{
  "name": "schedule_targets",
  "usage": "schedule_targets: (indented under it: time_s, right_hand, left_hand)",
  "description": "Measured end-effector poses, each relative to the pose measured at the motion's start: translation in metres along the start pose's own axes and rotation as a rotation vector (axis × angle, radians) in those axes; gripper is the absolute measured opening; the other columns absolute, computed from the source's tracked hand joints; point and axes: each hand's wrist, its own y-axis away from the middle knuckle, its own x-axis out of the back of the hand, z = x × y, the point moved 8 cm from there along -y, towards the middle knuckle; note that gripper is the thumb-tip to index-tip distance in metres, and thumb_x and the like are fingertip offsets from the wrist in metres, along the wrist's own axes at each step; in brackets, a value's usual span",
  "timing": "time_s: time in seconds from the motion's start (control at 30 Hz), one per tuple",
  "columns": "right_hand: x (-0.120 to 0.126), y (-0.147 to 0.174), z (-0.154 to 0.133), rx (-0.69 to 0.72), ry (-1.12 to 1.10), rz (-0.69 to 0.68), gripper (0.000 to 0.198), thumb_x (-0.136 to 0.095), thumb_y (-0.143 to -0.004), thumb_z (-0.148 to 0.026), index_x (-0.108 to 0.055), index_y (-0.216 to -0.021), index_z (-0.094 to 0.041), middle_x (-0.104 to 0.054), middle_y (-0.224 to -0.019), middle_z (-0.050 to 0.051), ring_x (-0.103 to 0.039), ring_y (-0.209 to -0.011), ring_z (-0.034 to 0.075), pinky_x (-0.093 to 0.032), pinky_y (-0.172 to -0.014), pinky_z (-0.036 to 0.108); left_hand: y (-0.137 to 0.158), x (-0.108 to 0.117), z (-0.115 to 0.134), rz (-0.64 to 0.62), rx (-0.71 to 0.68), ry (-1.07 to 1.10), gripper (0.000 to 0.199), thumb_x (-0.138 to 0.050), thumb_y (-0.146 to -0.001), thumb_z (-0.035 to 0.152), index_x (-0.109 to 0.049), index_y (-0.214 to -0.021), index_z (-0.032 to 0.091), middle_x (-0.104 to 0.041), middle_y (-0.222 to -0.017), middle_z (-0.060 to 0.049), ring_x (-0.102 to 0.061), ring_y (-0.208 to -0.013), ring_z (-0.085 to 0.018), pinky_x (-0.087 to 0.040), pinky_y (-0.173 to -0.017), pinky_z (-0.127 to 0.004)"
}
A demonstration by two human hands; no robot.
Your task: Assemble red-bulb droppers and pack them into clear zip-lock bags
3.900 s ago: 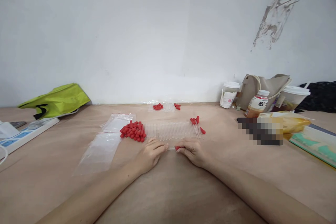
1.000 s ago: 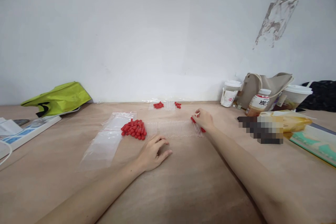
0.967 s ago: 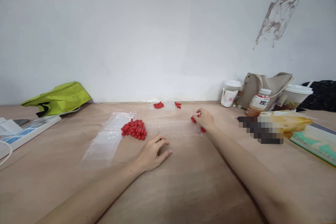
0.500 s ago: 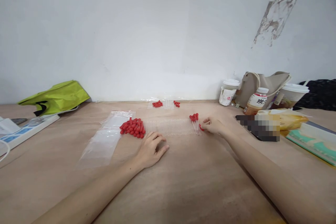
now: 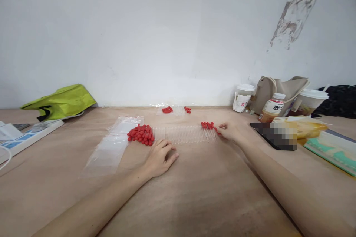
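A row of clear thin glass tubes (image 5: 180, 134) lies side by side across the table. Several tubes at its right end carry red rubber bulbs (image 5: 207, 125), like droppers. My right hand (image 5: 228, 132) is at that end, its thumb and fingers pinched on a red rubber bulb (image 5: 217, 130); whether a tube sits in this bulb is hard to make out. My left hand (image 5: 162, 158) rests on the table with loosely curved, parted fingers and nothing in them. Its fingertips are at the near edge of the row, beside a pile of loose red bulbs (image 5: 141, 135).
Clear plastic bags (image 5: 108, 155) lie left of the pile. Near the wall is another clear bag with red bulbs (image 5: 167, 110). A power strip (image 5: 30, 139) and a green bag (image 5: 62, 100) are left; a phone (image 5: 267, 137), bottle (image 5: 272, 108) and cups (image 5: 242, 98) stand or lie right.
My right hand has shifted slightly right with a red bulb between its fingers. The red-bulbed tubes at the right end now extend farther right, in a straighter line. My left hand stays put.
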Motion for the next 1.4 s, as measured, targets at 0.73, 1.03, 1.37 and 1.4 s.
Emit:
schedule_targets:
  time_s: [0.73,1.03,1.37,1.4]
  right_hand:
    - [-0.024,0.061,-0.09,0.658,-0.132,0.124,0.023,-0.045,-0.076,-0.016,-0.061,-0.093,-0.016,-0.058,-0.085,0.008,-0.055,-0.076,0.016,-0.045,-0.068,0.028]
    - [-0.056,0.12,-0.11,0.876,0.011,-0.008,0.018,-0.043,-0.077,-0.01,-0.055,-0.089,-0.017,-0.051,-0.086,0.006,-0.05,-0.076,0.015,-0.043,-0.07,0.028]
    - [-0.056,0.125,-0.115,0.914,0.067,-0.016,0.006,-0.046,-0.079,-0.017,-0.052,-0.078,-0.018,-0.056,-0.076,0.004,-0.051,-0.073,0.016,-0.04,-0.067,0.029]
    - [-0.056,0.126,-0.115,0.912,0.06,-0.02,0.006,-0.046,-0.08,-0.018,-0.052,-0.079,-0.018,-0.056,-0.076,0.004,-0.051,-0.073,0.016,-0.04,-0.067,0.029]
  left_hand:
    - [-0.044,0.02,-0.077,-0.028,0.464,-0.489,0.02,-0.052,-0.068,0.033,-0.065,-0.072,0.02,-0.055,-0.099,-0.01,-0.041,-0.1,-0.029,-0.026,-0.083,-0.043]
    - [-0.058,0.0,-0.077,-0.074,0.543,-0.571,0.028,-0.052,-0.066,0.028,-0.068,-0.078,0.009,-0.053,-0.098,-0.018,-0.04,-0.098,-0.034,-0.022,-0.084,-0.045]
    - [-0.068,-0.005,-0.09,-0.064,0.644,-0.444,0.023,-0.055,-0.066,0.029,-0.065,-0.069,0.009,-0.057,-0.093,-0.021,-0.044,-0.096,-0.039,-0.029,-0.077,-0.047]
    - [-0.069,-0.003,-0.089,-0.052,0.637,-0.409,0.022,-0.054,-0.067,0.029,-0.064,-0.066,0.01,-0.057,-0.091,-0.021,-0.044,-0.095,-0.039,-0.03,-0.076,-0.048]
